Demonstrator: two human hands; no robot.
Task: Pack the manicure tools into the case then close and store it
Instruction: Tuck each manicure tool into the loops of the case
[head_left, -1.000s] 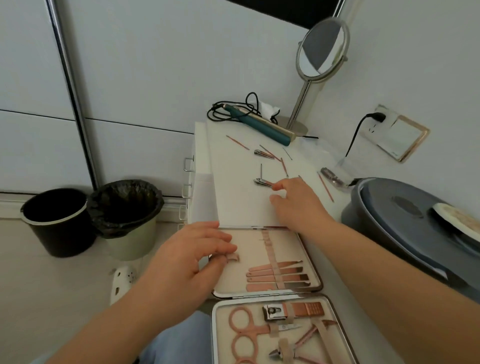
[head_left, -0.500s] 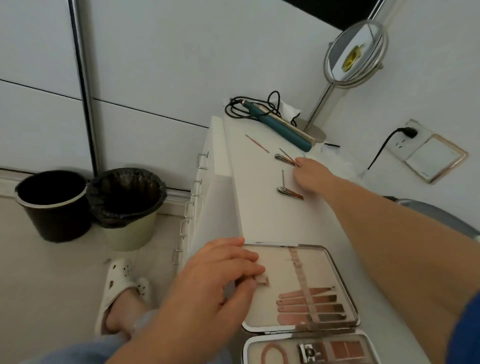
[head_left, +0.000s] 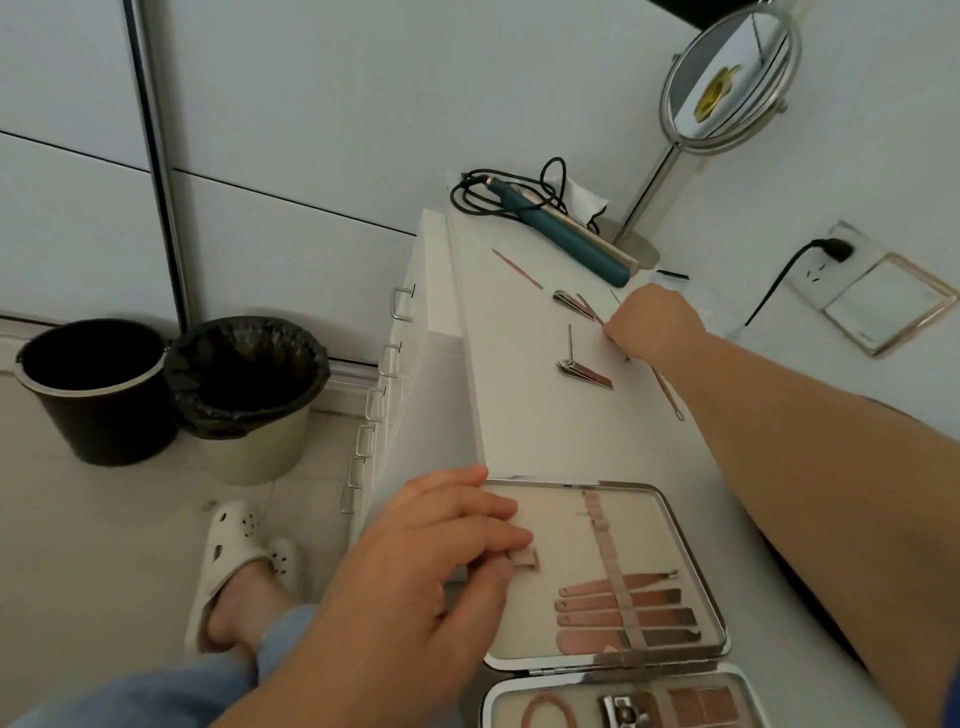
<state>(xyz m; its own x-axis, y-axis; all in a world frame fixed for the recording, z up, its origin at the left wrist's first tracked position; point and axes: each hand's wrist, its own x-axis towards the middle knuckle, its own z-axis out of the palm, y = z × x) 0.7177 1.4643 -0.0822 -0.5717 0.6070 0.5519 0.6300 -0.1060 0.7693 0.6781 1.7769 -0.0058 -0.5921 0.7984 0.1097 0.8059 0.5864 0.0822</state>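
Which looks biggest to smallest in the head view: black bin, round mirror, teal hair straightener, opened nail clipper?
1. black bin
2. round mirror
3. teal hair straightener
4. opened nail clipper

Mirror versus straightener is close; depth differs.

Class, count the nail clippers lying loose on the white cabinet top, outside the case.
2. One nail clipper lies far back near the teal hair tool; the other clipper, lever raised, lies nearer. The right hand may hide more.
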